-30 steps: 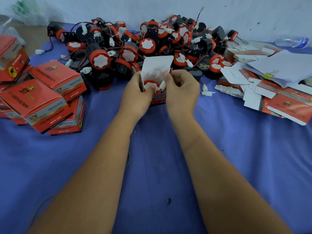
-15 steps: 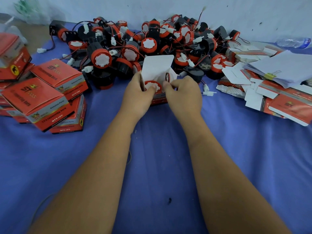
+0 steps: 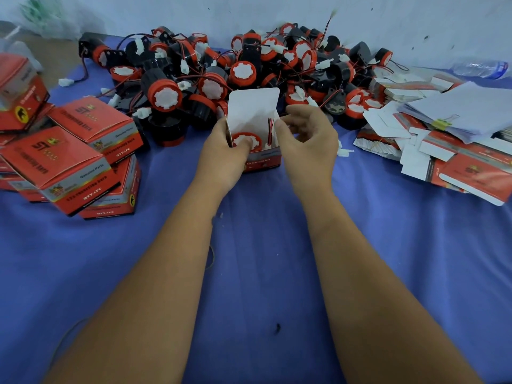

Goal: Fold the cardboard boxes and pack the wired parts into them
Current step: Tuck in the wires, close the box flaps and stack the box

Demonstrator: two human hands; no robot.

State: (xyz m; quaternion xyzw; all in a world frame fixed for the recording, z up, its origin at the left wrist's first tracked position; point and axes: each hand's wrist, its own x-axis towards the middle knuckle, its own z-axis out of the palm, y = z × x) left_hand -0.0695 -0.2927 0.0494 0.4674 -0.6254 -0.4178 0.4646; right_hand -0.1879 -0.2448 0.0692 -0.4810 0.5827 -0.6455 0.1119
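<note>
Box (image 3: 263,159) upright, lid flap up, part (image 3: 246,141) face-up inside; left hand (image 3: 224,153) grips box; right hand (image 3: 307,139) loose, empty

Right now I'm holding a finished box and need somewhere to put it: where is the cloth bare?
Bare blue cloth lies near you, between and beside both forearms. Crowded: packed boxes at left, the heap of wired parts at the back, flat cartons at right.
</note>
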